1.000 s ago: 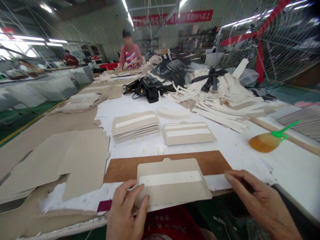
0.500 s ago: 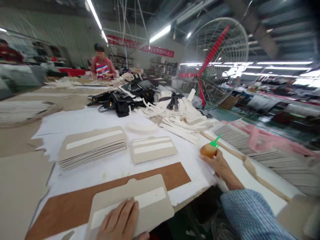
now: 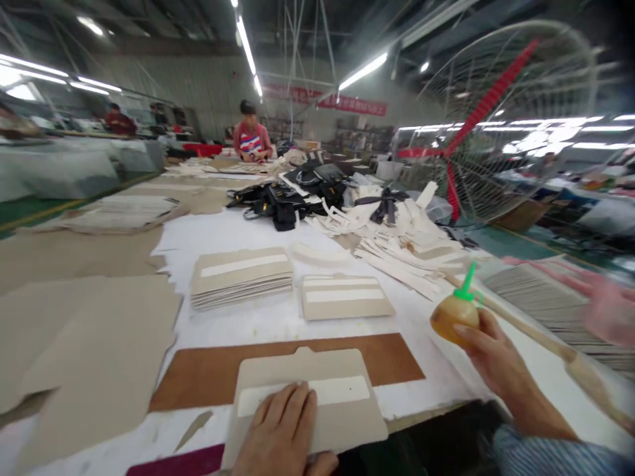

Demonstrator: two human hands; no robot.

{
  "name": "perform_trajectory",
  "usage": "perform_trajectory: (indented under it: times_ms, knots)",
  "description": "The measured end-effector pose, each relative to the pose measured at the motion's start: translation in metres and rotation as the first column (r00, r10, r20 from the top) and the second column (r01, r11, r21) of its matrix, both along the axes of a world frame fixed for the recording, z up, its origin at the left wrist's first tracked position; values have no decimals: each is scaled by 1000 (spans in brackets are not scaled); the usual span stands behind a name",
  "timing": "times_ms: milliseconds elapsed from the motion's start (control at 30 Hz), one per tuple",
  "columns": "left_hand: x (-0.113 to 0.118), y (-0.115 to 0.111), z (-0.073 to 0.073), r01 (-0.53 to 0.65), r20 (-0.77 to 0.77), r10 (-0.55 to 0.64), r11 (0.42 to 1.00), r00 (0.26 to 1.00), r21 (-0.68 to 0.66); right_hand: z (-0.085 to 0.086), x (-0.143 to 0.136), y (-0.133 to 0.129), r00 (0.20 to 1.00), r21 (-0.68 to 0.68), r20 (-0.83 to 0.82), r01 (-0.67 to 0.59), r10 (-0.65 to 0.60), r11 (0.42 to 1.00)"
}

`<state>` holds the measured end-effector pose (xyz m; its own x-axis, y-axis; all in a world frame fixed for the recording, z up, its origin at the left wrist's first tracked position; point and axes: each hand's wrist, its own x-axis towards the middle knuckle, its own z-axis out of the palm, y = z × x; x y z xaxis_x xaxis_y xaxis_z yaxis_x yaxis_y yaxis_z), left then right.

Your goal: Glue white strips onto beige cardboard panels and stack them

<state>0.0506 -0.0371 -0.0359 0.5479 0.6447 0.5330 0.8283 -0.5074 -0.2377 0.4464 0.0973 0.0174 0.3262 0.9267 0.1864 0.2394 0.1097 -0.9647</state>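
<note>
My left hand (image 3: 282, 430) lies flat on a beige panel (image 3: 342, 423) with a white strip, at the table's near edge. That panel overlaps a brown board (image 3: 198, 377). At the right, my right hand (image 3: 491, 347) is wrapped round a squeeze bottle (image 3: 454, 317) of amber liquid with a green nozzle pointing up. Beyond the board sit a stack of beige panels (image 3: 243, 274) and a smaller beige piece (image 3: 347, 307) with white strips.
Black straps and parts (image 3: 280, 205) and white offcuts (image 3: 397, 258) are heaped farther back. Beige sheets (image 3: 109, 357) cover the left. A large fan (image 3: 496, 132) stands at the right; a person (image 3: 252, 135) is at the table's far end.
The view has turned right to left, so things appear farther right. My right hand has lifted the bottle nearer, its nozzle now more upright. My left hand stays on the panel.
</note>
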Motion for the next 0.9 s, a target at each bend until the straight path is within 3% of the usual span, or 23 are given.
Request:
perform_trajectory:
  times_ms: [67, 133, 233, 333, 467, 533, 667, 800, 900]
  knots:
    - [9, -7, 11, -37, 76, 43, 996, 996, -83, 5, -23, -16, 953, -64, -253, -186, 165, 980]
    - [15, -11, 18, -55, 129, 75, 987, 989, -150, 10, -47, -28, 894, -110, -418, -228, 163, 967]
    - [19, -14, 22, -48, 162, 83, 977, 983, -206, 16, -79, -36, 854, -182, -516, -190, 70, 965]
    - [19, -15, 21, -31, 181, 70, 977, 981, -209, 21, -100, -35, 830, -252, -543, -306, 127, 918]
    - [22, -16, 17, -42, 233, 87, 981, 969, -190, 26, -119, -32, 789, -296, -458, -571, 411, 766]
    - [24, -17, 16, -50, 252, 99, 980, 963, -194, 30, -133, -32, 777, -312, -350, -624, 524, 717]
    - [26, -18, 15, -54, 255, 112, 973, 961, -224, 35, -168, -32, 799, -277, -206, -601, 565, 749]
    - [26, -19, 16, -54, 248, 125, 960, 961, -274, 37, -202, -30, 761, -287, -112, -641, 639, 712]
    - [26, -20, 17, -46, 251, 127, 950, 960, -307, 40, -220, -31, 732, -320, 103, -617, 674, 719]
